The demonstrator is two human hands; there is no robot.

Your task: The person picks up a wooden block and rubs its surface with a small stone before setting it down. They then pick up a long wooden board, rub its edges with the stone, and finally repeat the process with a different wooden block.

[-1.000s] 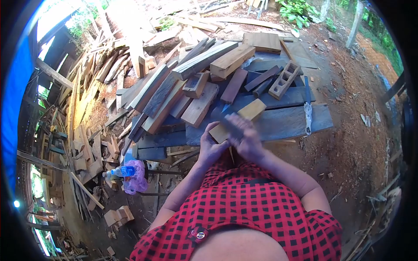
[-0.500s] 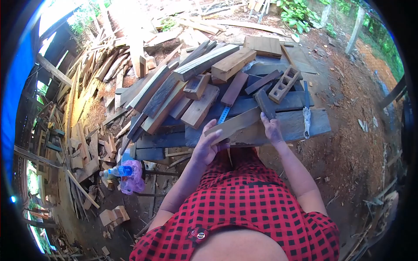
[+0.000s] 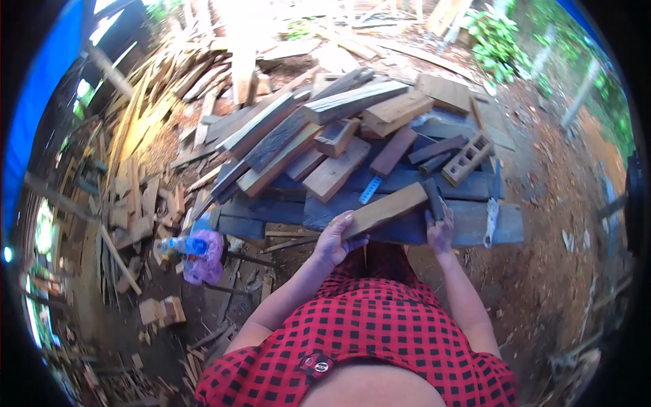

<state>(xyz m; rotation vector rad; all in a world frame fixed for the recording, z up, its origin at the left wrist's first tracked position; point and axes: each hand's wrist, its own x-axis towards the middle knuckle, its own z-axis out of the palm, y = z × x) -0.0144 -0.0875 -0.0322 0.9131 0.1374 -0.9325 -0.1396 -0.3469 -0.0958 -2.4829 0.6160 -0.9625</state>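
My left hand (image 3: 337, 237) is closed round the near-left end of a light brown wooden block (image 3: 386, 210), lifted above the dark plank bench (image 3: 475, 211). With its fingers wrapped round it, my right hand (image 3: 440, 227) holds a short dark wood piece (image 3: 432, 199) upright against the block's right end. Just beyond the block lies a blue measuring strip (image 3: 370, 190), partly under a reddish-brown block (image 3: 394, 152). A wooden piece with square holes (image 3: 467, 159) rests behind my right hand.
Stacked timber (image 3: 285, 146) covers the bench's left and back. A tool with a whitish handle (image 3: 491, 222) lies at the right. Beside the bench's left end are a pink plastic bag (image 3: 204, 258) and a bottle (image 3: 184, 245). Scrap wood (image 3: 163, 311) litters the ground.
The view has shifted. The held block has turned to show its broad, lighter face, and my left hand now wraps round its end. The dark piece stands closer against its right end.
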